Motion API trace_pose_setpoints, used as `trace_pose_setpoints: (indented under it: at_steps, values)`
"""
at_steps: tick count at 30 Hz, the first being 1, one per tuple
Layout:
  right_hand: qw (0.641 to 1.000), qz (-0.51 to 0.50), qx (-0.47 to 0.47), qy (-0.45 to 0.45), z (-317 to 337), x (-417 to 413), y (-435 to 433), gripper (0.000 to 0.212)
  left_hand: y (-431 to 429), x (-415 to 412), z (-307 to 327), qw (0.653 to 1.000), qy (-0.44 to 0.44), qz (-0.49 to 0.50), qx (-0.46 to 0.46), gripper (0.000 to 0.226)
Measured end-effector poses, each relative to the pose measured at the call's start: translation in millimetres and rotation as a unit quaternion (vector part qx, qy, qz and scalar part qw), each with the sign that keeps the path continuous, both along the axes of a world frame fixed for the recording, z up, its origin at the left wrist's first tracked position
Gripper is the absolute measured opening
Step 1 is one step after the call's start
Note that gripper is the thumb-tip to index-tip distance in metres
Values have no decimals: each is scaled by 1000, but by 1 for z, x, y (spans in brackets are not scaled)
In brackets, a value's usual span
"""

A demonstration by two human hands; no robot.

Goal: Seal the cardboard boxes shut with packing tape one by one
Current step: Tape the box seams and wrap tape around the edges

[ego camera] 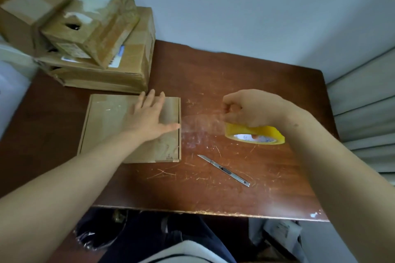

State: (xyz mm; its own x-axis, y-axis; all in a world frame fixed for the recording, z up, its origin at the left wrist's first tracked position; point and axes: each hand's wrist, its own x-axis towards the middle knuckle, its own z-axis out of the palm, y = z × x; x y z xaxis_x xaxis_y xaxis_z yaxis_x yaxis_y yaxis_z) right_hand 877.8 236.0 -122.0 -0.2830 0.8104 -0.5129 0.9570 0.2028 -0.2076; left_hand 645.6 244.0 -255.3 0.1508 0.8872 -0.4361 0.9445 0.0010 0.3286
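One box [102, 126], L hand [149, 119] flat by rt edge, R hand [254, 109] curled round tape roll [271, 132]

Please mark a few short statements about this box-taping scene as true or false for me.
1. The left hand lies flat on the flat cardboard box. True.
2. The right hand holds the utility knife. False: it grips the yellow tape roll; the knife lies untouched on the table.
3. A strip of clear tape stretches from the box's right edge to the roll. True.
4. The stack of boxes stands at the table's near right corner. False: it stands at the far left, behind the flat box.
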Motion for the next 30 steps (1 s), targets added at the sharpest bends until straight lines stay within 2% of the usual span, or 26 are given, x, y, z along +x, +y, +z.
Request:
trace_pose_setpoints:
  at_steps: [2, 4, 7, 11, 15, 17, 18, 19, 20, 21, 22, 23, 25, 27, 28, 30]
  values:
    - [1000, -11, -5, 12, -8, -5, 1, 9, 6, 12, -13, 997, 76, -29, -14, 127]
    - [1000, -17, -8, 3, -15, -8, 1, 10, 7, 20, -21, 995, 93, -16, -31, 135]
    - [1000, -15, -7, -13, -20, -11, 2, 15, -5, 20, -23, 993, 104, -45, -34, 134]
    - [1000, 18, 3, 6, -13, -26, 6, 19, -46, -23, -28, 986, 82, -143, -32, 131]
    - [996, 69, -26, 48, -4, -61, 7, 7, -81, -80, -20, 973, 62, -217, -56, 126]
    - [991, 99, -44, 76, 0, -82, 7, 7, -93, -99, -12, 973, 21, -215, -75, 119]
    - [988, 113, -53, 94, 3, -92, 7, 10, -98, -103, -6, 979, -44, -179, -86, 114]
    - [983, 126, -65, 113, 6, -102, 7, 11, -102, -105, 3, 979, -155, -97, -88, 106]
    - [978, 137, -83, 131, 9, -112, 7, 10, -104, -103, 13, 953, -291, 21, -78, 94]
    - [972, 148, -106, 148, 12, -122, 6, 8, -105, -102, 24, 896, -420, 129, -64, 83]
    - [965, 157, -131, 166, 15, -131, 6, 7, -106, -102, 35, 831, -519, 190, -61, 77]
    - [956, 162, -160, 186, 19, -141, 6, 7, -105, -102, 43, 778, -589, 207, -72, 73]
    - [937, 169, -213, 220, 26, -157, 7, 9, -110, -102, 55, 701, -675, 200, -113, 61]
    - [923, 184, -238, 239, 31, -169, 8, 8, -115, -105, 64, 680, -701, 158, -146, 51]
    - [920, 192, -240, 243, 32, -173, 9, 7, -117, -109, 63, 684, -699, 151, -143, 53]
    - [919, 201, -242, 240, 32, -178, 11, 6, -124, -119, 58, 683, -688, 202, -139, 41]
